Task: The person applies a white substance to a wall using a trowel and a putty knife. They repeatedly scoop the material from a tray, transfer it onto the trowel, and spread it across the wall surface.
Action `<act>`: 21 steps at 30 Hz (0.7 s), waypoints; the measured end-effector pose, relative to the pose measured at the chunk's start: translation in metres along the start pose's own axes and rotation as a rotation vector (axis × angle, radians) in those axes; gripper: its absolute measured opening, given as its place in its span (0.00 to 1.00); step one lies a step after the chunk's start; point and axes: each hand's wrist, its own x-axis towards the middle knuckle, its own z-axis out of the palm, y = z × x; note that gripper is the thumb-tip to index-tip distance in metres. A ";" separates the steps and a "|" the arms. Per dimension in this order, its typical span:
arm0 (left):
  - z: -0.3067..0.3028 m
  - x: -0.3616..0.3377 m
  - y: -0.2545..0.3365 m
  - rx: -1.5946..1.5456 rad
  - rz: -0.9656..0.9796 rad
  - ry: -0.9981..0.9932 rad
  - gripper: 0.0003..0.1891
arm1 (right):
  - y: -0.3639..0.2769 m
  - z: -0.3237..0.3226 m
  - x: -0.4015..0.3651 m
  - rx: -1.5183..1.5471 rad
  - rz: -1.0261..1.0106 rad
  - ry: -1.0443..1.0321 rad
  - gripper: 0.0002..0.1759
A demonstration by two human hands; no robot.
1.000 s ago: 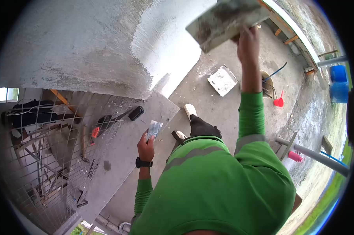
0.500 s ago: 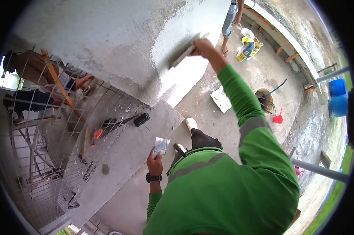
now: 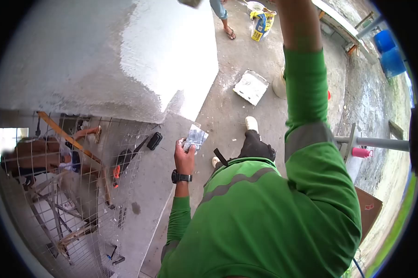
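My left hand (image 3: pixel 185 160), with a black watch at the wrist, is closed around a flat metal putty blade (image 3: pixel 198 135) smeared with pale plaster. It is held up over the concrete ledge. My right forearm reaches up past the top edge of the picture, so that hand is out of sight. At the top edge, part of a plaster-covered tool (image 3: pixel 190 2) shows against the wall; what holds it is not visible. The wall (image 3: pixel 176 51) bears a bright white coat on its right part and rougher grey plaster on its left (image 3: pixel 70 60).
A square white-caked tray (image 3: pixel 251 87) lies on the floor near a bucket (image 3: pixel 279 84). A yellow-blue bag (image 3: pixel 263 24) stands near another person's foot (image 3: pixel 230 32). At left, wire mesh (image 3: pixel 88 185) fronts another person (image 3: pixel 37 155). A black case (image 3: pixel 155 141) rests on the ledge.
My right arm has swung upward, carrying the hand out of view. The view has shifted, and the wall fills more of the upper left. My left hand still grips the putty blade.
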 end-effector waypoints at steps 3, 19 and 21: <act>0.046 0.026 -0.004 0.094 -0.079 -0.002 0.15 | 0.113 -0.112 -0.066 -0.312 0.196 0.207 0.13; 0.503 0.365 -0.293 0.699 0.332 -0.627 0.17 | 0.543 -0.335 -0.588 -0.446 1.546 0.810 0.22; 0.560 0.420 -0.344 0.686 0.661 -0.678 0.16 | 0.580 -0.348 -0.606 -0.470 1.565 0.835 0.21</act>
